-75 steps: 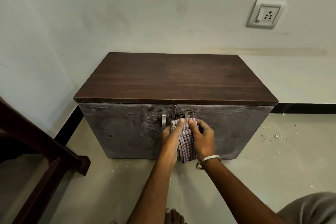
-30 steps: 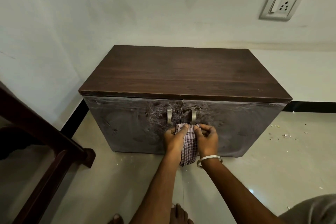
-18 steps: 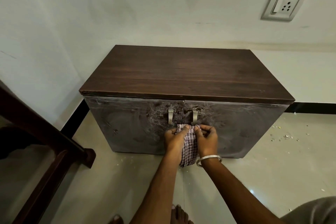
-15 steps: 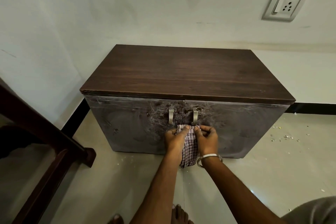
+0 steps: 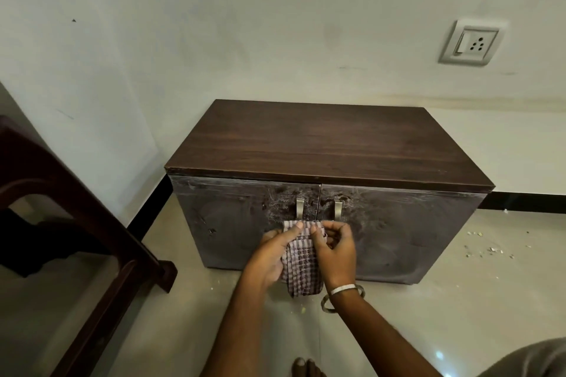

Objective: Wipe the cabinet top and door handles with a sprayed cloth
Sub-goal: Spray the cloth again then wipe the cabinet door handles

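The lower ends of both door handles sit just behind the top edge of the cloth [image 5: 302, 257], so contact there is hard to judge. The left hand [image 5: 269, 257] and right hand [image 5: 338, 251] pinch the checked, folded cloth between them in front of the doors, its tail hanging down. The left handle [image 5: 300, 207] and right handle [image 5: 337, 209] are flat brushed-metal strips on scuffed, smeary grey doors. The cabinet top [image 5: 330, 144] is dark wood grain, rectangular. A metal bangle [image 5: 343, 297] circles the right wrist. A dark chair [image 5: 76, 239] is cut off at left.
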The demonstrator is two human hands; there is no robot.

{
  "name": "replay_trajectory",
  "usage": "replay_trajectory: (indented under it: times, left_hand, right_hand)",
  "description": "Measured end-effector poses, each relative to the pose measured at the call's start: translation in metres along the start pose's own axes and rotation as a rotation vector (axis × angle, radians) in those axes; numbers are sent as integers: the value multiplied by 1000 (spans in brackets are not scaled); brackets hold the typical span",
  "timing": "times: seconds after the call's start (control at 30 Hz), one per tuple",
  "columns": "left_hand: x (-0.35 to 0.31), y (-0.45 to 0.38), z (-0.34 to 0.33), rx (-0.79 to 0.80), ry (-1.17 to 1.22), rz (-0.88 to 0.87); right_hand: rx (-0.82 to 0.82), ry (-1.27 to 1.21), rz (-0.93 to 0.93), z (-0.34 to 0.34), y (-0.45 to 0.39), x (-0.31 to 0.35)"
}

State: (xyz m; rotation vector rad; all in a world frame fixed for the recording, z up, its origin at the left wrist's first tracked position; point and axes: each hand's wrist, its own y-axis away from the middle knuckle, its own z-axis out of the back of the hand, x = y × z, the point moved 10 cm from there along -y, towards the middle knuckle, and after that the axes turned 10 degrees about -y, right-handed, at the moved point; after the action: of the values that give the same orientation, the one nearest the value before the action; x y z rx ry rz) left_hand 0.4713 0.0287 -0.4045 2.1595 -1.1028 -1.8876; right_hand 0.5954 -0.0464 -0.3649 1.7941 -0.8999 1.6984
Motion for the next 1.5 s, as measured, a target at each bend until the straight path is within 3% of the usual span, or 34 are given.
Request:
replay_trajectory:
  times: [0.13,0.33,0.53,0.63,0.8,1.03,1.5]
  left_hand:
    - [-36,6,13,-12,13,-83]
    - [-55,2,24,-161,14,-148]
    - [-66,-1,19,-287,-216,-252]
    - [-65,-1,18,-266,-191,-245]
    - [-44,-2,25,-231,-3,-133]
    - [-49,-9,20,-220,-81,-180]
    - [-13,-20,23,-114,-7,-131]
  right_hand:
    - [13,16,73,-23,-6,28]
    - [-84,126,73,-39,-27,39]
    - [-232,100,38,-22,-25,32]
    - [-232,110,53,-24,-25,34]
    - [-83,220,174,-45,-29,45]
    - [-189,148,152,-29,-24,35]
    - [-98,97,153,-22,-10,-1]
